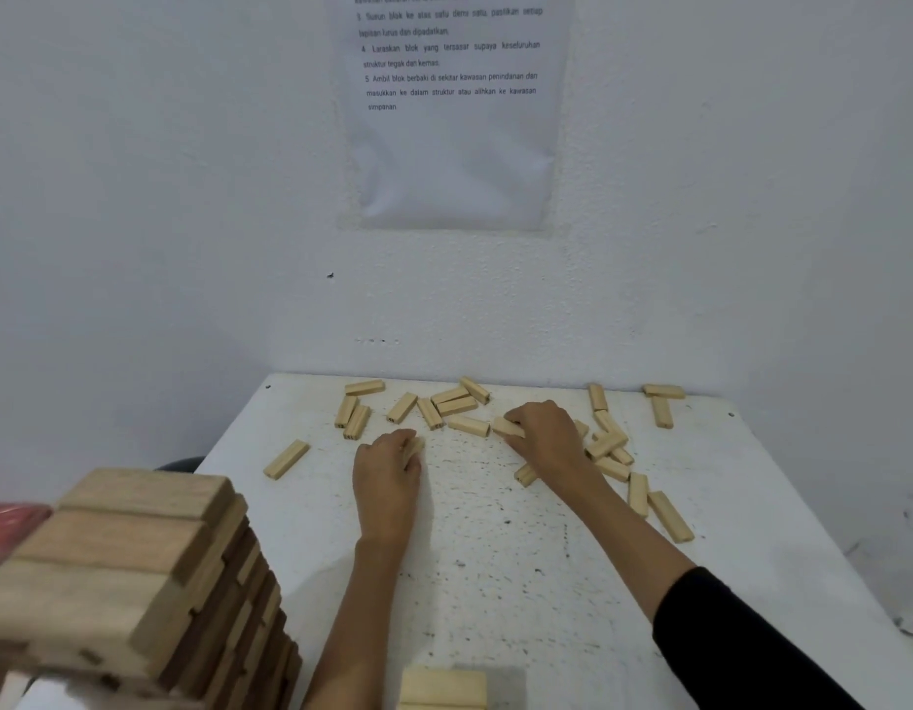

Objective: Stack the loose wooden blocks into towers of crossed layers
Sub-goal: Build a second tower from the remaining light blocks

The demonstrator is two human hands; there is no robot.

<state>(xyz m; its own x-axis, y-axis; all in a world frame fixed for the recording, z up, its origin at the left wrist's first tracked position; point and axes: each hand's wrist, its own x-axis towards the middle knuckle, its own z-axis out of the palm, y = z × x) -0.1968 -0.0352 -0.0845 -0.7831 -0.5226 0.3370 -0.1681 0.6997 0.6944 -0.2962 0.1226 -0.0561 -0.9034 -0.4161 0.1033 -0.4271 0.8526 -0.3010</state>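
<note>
Mostly pale wood blocks, scattered.

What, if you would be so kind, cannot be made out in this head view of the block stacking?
- Left hand: its curled fingers hide most of the block in its grip.
- Right hand: covers the blocks beneath it.
- Finished tower: blurred, cut off by the left and bottom edges.
- Started stack: cut off by the bottom edge.
- Wall notice: top cropped.
</note>
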